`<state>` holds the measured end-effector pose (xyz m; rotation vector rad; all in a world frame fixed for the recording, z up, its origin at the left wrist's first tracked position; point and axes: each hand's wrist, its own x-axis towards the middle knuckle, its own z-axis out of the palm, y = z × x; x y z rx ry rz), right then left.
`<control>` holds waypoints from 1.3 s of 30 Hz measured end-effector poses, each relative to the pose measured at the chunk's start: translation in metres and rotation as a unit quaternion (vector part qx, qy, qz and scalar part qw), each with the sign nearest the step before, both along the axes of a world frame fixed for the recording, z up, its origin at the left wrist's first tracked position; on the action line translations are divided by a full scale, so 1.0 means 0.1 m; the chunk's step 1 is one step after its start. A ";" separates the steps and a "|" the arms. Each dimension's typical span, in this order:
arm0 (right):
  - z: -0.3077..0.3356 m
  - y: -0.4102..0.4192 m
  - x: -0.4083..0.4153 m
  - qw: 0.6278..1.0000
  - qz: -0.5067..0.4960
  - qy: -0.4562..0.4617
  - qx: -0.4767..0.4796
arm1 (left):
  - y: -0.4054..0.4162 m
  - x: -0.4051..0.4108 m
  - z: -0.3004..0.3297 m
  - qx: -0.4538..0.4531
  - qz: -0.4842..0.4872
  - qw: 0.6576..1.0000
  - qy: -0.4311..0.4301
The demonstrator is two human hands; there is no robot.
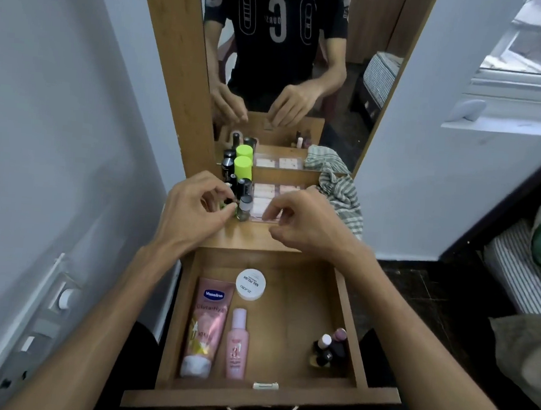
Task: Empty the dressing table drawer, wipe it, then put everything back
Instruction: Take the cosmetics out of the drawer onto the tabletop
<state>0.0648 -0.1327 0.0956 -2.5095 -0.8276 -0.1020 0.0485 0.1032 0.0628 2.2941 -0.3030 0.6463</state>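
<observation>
From the head camera, the open wooden drawer [345, 307] is pulled out below the wooden tabletop [253, 237]. Along its left side lie a pink Vaseline lotion tube [205, 326] and a slim pink pump bottle [237, 347], side by side, with a round white nail-polish-remover tub [250, 284] just beyond them. A cluster of small nail polish bottles [329, 347] sits in the near right corner.

On the tabletop, the left hand [194, 211] pinches, thumb and fingers together, at something small just beside a grey-capped glass bottle [244, 207]; what it grips I cannot tell. The right hand [303, 222] hovers with fingers loosely curled and apart, empty, over a clear flat case of pink press-on nails [268, 198]. Behind stand dark bottles and a lime-green-capped can [243, 167]. A green-and-white striped cloth [341, 194] lies crumpled at the right, against the mirror [353, 82].
</observation>
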 end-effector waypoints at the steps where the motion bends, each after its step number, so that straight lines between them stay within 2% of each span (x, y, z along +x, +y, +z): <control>1: 0.00 -0.10 -0.07 1.000 0.008 0.025 -0.018 | -0.08 -0.08 -0.03 -0.004 -0.014 1.000 0.010; 5: -0.10 -0.46 -0.39 0.989 0.011 0.117 -0.094 | -0.48 -0.42 -0.23 0.001 -0.095 0.988 0.122; 8: -0.24 -0.68 -0.59 0.970 0.009 0.187 -0.153 | -0.84 -0.65 -0.41 0.062 -0.155 0.959 0.230; 12: -0.40 -0.91 -0.76 0.952 0.001 0.225 -0.210 | -1.21 -0.84 -0.60 0.127 -0.218 0.923 0.289; 20: -0.60 -1.09 -0.88 0.954 0.005 0.207 -0.218 | -1.46 -0.88 -0.70 0.152 -0.263 0.902 0.305; 25: -0.64 -1.08 -0.88 0.961 0.009 0.198 -0.192 | -1.50 -0.86 -0.79 0.156 -0.269 0.902 0.298; 31: -0.67 -1.01 -0.85 0.970 0.006 0.184 -0.158 | -1.44 -0.85 -0.80 0.130 -0.242 0.919 0.282; 39: -0.26 -0.57 -0.63 0.995 0.037 0.095 -0.017 | -0.70 -0.65 -0.41 0.035 -0.146 0.959 0.238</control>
